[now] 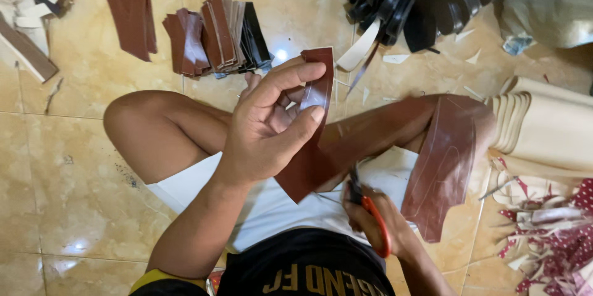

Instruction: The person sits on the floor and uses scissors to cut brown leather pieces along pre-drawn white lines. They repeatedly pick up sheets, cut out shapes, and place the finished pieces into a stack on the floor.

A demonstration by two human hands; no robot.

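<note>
Your right hand (377, 219) was closed on the red-handled scissors (369, 209), blades at the lower edge of the brown leather piece (309, 160) your left hand (272, 126) pinched upright over your lap. One brown strip (448, 160) lay draped on your right knee, uncut. Beyond, on the floor (80, 166), the cut-piece stack (216, 37) looked like done work; the black pile (414, 0) and cream sheets (543, 129) seemed left.

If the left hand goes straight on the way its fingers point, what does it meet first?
The left hand already holds the brown piece. Its fingers point up and right; further on, probably the cream strip, then the black pile. Depth is unclear.
</note>
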